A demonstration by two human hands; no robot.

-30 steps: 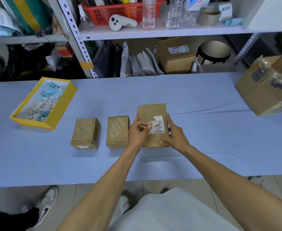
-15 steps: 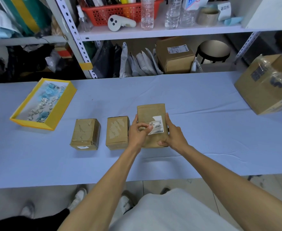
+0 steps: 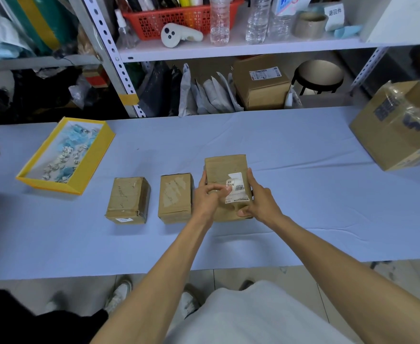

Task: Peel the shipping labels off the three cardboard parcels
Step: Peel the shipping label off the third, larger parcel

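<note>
**Label part-lifted on the right parcel, both hands on it**

Three brown cardboard parcels stand in a row on the blue-covered table. The right parcel is the one in hand. The left hand has thumb and fingertips closed on the left edge of the white shipping label, which curls up off the cardboard there. The label's right part with the barcode lies flat. Its print is upside down to the camera and mostly too small to read, and the fingers hide its lower left corner.

The right hand clasps the same parcel. The fingers run up its right edge and the thumb is bent over the near right corner, so that side and corner are covered.

The middle parcel stands just beside the left hand, with a pale scuffed patch on top. Its right face is hidden behind the wrist. The left parcel stands a little apart from it, with a small white sticker on its near face whose text is unreadable.

To the far left lies a yellow box holding pale blue and white scraps, too crumpled to identify. At the right edge of the view a large carton wrapped in clear tape is cut off by the frame. Behind the table, under the shelf, stands another labelled cardboard box.
</note>
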